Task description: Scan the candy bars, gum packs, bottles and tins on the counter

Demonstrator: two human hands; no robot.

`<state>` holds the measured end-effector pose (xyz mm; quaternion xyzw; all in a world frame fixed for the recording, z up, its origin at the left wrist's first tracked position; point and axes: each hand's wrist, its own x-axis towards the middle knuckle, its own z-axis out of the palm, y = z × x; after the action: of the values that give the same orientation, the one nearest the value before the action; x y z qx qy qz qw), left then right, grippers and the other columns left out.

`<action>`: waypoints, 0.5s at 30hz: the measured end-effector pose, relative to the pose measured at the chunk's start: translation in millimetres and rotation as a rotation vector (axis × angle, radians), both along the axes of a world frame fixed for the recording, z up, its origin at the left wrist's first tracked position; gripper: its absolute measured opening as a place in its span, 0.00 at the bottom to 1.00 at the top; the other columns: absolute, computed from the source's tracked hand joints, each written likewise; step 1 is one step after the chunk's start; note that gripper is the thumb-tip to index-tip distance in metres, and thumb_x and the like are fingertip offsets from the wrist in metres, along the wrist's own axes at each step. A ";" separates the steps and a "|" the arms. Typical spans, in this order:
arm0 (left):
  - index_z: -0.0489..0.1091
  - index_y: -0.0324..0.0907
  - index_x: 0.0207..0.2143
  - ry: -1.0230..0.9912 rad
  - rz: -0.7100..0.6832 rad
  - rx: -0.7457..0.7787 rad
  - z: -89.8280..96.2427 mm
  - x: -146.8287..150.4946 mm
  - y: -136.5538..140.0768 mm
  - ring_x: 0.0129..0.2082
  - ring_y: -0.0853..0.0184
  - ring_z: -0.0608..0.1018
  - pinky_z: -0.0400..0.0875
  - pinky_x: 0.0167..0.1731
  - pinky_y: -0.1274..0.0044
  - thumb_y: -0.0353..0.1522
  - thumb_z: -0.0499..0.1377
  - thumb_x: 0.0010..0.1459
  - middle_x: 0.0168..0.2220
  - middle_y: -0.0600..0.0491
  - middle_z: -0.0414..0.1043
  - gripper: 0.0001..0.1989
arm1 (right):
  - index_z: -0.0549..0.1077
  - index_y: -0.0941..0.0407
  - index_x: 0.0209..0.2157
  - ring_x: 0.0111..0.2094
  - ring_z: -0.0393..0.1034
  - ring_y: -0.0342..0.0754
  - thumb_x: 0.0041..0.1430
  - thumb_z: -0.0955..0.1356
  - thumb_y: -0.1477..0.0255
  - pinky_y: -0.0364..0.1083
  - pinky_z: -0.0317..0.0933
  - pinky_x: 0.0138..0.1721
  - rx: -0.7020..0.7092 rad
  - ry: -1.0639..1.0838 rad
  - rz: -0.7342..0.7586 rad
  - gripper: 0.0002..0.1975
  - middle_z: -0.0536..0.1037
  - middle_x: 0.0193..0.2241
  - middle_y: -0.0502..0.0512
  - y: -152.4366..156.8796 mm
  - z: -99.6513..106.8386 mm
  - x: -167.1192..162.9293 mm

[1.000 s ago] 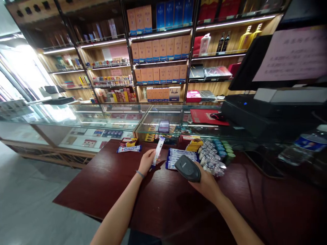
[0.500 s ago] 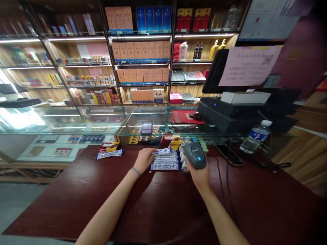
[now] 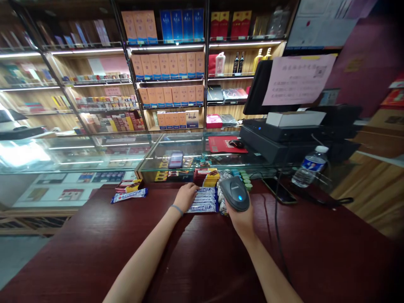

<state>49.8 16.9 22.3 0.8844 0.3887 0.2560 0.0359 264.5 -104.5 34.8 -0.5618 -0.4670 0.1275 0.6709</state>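
Note:
My right hand (image 3: 242,216) is wrapped round a dark handheld barcode scanner (image 3: 235,193), held above the table with a blue light glowing on its top. My left hand (image 3: 186,197) lies at the left end of a row of blue-and-white wrapped snack bars (image 3: 203,202), fingers bent over the far bar; its thumb is hidden. One more such wrapped bar (image 3: 129,195) lies apart on the left, in front of a small pile of red-and-yellow packets (image 3: 128,185). Behind the row stand more red-and-yellow packets (image 3: 206,176). Small silvery wrapped items (image 3: 221,191) show partly behind the scanner.
A glass display counter (image 3: 186,147) borders the dark red table (image 3: 176,261). To the right are a phone (image 3: 279,191), a water bottle (image 3: 311,166), a cable (image 3: 276,219) and a monitor (image 3: 257,88) with a paper sheet. Green-capped items (image 3: 246,181) stand beyond the scanner.
The snack bar at my left fingers was tilted up and now lies flatter along the row. My right hand keeps hold of the scanner. The whole view has shifted slightly.

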 end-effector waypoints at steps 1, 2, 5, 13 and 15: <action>0.75 0.42 0.45 -0.011 0.001 0.003 -0.7 0.2 0.3 0.44 0.61 0.77 0.72 0.46 0.70 0.25 0.57 0.62 0.45 0.46 0.75 0.12 | 0.71 0.57 0.47 0.29 0.78 0.52 0.46 0.77 0.62 0.47 0.71 0.30 -0.007 -0.001 0.003 0.28 0.81 0.31 0.56 0.0 -0.5 0.0; 0.76 0.42 0.45 -0.021 0.004 0.004 -1.2 0.5 0.3 0.44 0.61 0.77 0.73 0.47 0.70 0.25 0.57 0.62 0.45 0.46 0.75 0.12 | 0.71 0.57 0.47 0.28 0.78 0.52 0.46 0.77 0.62 0.47 0.70 0.30 -0.014 0.000 0.007 0.28 0.81 0.30 0.56 0.0 -0.9 -0.1; 0.76 0.42 0.45 -0.046 -0.001 -0.007 -0.7 0.2 -0.7 0.45 0.60 0.77 0.73 0.49 0.69 0.27 0.57 0.63 0.45 0.45 0.76 0.11 | 0.70 0.57 0.46 0.29 0.77 0.52 0.46 0.76 0.62 0.46 0.71 0.30 -0.014 0.008 0.012 0.27 0.81 0.30 0.55 0.1 -0.7 -0.9; 0.75 0.45 0.49 -0.220 0.023 -0.046 5.8 -39.1 -7.9 0.53 0.59 0.76 0.71 0.56 0.65 0.32 0.59 0.64 0.51 0.47 0.75 0.12 | 0.69 0.55 0.46 0.32 0.78 0.52 0.49 0.75 0.62 0.48 0.72 0.35 0.004 -0.082 0.010 0.24 0.82 0.33 0.56 -2.5 2.9 -4.8; 0.75 0.46 0.49 -0.267 0.065 -0.024 6.4 -58.7 -10.2 0.53 0.59 0.75 0.70 0.57 0.65 0.32 0.58 0.65 0.50 0.48 0.76 0.12 | 0.69 0.55 0.48 0.35 0.78 0.54 0.50 0.74 0.61 0.52 0.72 0.38 -0.006 -0.116 0.016 0.25 0.82 0.36 0.57 -2.6 1.7 -6.9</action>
<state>-8.9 6.7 28.7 0.8289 0.4117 0.3679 0.0895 257.6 -107.1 36.5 -0.5662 -0.5092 0.1017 0.6401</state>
